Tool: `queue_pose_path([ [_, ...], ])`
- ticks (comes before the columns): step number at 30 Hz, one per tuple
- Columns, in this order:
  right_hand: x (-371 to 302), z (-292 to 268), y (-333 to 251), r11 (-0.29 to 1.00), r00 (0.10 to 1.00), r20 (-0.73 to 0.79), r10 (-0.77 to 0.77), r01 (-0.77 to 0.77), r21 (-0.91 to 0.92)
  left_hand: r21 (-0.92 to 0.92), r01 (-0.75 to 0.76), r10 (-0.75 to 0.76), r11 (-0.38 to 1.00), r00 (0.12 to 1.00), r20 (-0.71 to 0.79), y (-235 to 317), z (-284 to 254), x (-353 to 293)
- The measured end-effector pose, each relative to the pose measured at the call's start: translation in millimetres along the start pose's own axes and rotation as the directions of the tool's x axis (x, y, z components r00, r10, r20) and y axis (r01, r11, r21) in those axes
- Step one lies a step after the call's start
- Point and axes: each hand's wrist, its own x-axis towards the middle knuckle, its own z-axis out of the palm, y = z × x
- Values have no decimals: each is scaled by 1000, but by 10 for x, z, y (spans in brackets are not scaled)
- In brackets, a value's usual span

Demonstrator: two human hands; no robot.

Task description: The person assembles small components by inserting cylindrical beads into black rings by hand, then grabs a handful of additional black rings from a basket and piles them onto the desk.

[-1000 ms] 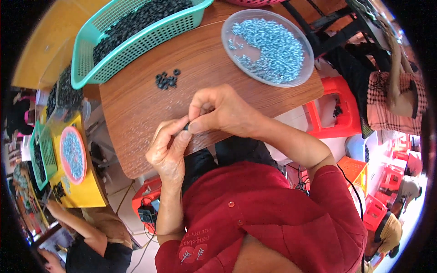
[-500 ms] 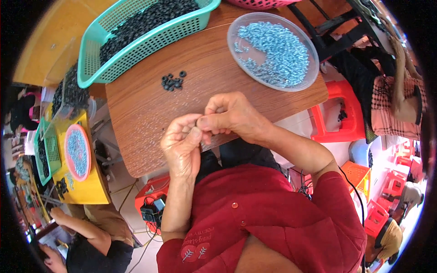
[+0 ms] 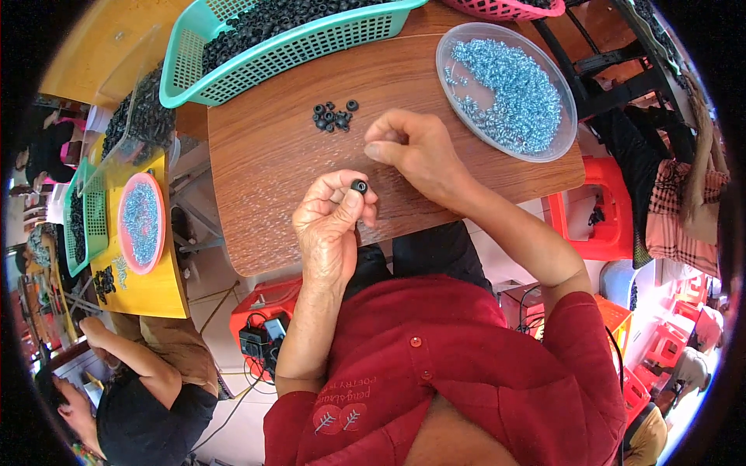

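Between the thumb and fingers of my left hand [image 3: 325, 229] is a small black rubber ring-like part [image 3: 359, 186], its round opening facing up with something pale inside it. My right hand [image 3: 426, 155] hovers over the table to the right, apart from the left, thumb and forefinger pinched together. Whatever may be between those fingertips is hidden. A loose cluster of black parts [image 3: 330, 118] lies just beyond my hands. Farther right, a clear round tub [image 3: 477, 95] holds many small shiny blue metallic pieces [image 3: 517, 97].
A teal perforated basket [image 3: 303, 54] of black parts stands along the far edge of the brown table [image 3: 268, 213]. A pink basket [image 3: 505, 9] is behind the tub. Left, a person [image 3: 159, 388] sits by a yellow table [image 3: 159, 299]. A red stool [image 3: 602, 210] is at right.
My hands were together; now the right has moved away, up and to the right, while the left keeps the black part, its opening now visible. The whole view has shifted slightly.
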Motion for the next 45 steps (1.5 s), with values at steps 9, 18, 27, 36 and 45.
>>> queue_pose_path([
  [9, 436, 119, 47, 729, 905, -20, -426, 330, -600, 44, -36, 38, 998, 998, -48, 42, -132, -28],
  [18, 1027, 183, -23, 562, 925, 238, -297, 371, -739, 37, -50, 52, 998, 997, -52, 25, -165, 6],
  [27, 1114, 313, -98, 519, 942, 277, -191, 336, -786, 12, -51, 52, 999, 997, -51, 36, -171, 19],
  [36, 1102, 331, -96, 440, 910, 294, -293, 402, -803, 81, -55, 61, 995, 996, -63, 28, -186, 13],
  [45, 691, 22, -310, 756, 922, 220, -317, 386, -528, 6, -37, 37, 999, 997, -71, 64, -172, 17],
])
